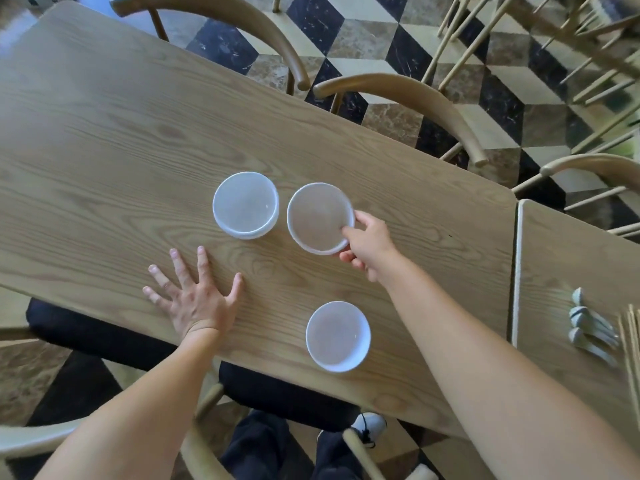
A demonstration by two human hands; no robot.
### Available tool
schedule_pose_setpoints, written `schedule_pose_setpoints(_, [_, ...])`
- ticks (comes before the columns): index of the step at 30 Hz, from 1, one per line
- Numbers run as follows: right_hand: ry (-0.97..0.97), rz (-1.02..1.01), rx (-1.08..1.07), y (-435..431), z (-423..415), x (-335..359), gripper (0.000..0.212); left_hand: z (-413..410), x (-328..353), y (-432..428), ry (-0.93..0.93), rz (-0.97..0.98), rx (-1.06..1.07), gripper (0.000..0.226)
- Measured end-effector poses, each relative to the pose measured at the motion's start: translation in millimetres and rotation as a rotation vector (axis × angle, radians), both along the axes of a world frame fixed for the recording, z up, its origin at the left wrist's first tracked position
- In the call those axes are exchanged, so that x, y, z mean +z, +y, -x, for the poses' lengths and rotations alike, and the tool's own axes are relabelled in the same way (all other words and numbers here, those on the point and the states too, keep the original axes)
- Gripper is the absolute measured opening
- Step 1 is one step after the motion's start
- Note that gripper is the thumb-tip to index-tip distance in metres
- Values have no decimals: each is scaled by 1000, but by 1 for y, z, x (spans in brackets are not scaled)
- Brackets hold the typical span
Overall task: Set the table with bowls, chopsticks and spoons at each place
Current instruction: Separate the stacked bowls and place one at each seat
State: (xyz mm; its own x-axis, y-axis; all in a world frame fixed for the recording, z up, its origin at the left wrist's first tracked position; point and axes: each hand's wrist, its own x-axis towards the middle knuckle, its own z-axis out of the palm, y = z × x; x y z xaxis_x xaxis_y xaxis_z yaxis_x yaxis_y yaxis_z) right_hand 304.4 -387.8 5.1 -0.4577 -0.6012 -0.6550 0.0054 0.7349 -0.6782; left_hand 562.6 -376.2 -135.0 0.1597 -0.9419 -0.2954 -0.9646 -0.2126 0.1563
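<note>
Closest in, the near bowl (pixel 337 336) sits by the front edge of the desk (pixel 104 150), so that place looks sorted for bowls at least. About level with it, off to the right on the next desk (pixel 561 258), the spoons (pixel 588 329) and chopsticks (pixel 631 327) lie in a bunch with nobody touching them, so I'd say all the cutlery is yet to go out.

A bit further out, the left hand (pixel 195 301) is flat on the wood with its fingers spread, holding nothing. It's basically a brace. Past that, the right hand (pixel 369 249) pinches the rim of the held bowl (pixel 317 218), thumb over the lip and the other fingers curled under the outside. I can't tell if that one is resting on the wood or just off it. Just beside it on the left is the stack (pixel 244 202). The doubled rim makes me think it's two bowls, but I'm not sure.

My read is that the step is getting the held bowl to a place on the far side, in front of a chair (pixel 408 95). A one-sided rim pinch can let it tip, so I'd lift it clear instead of dragging it, keep it level, and swing wide of the stack. Then I'd set it down square to the chair and back from the edge. Keeping the left palm planted should help with the lean across.
</note>
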Motion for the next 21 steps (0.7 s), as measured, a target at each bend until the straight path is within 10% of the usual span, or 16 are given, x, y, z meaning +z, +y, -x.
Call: schedule_pose_setpoints(21, [-139, -116, -175, 75, 44, -55, 23, 63, 14, 6, 38, -102, 197, 110])
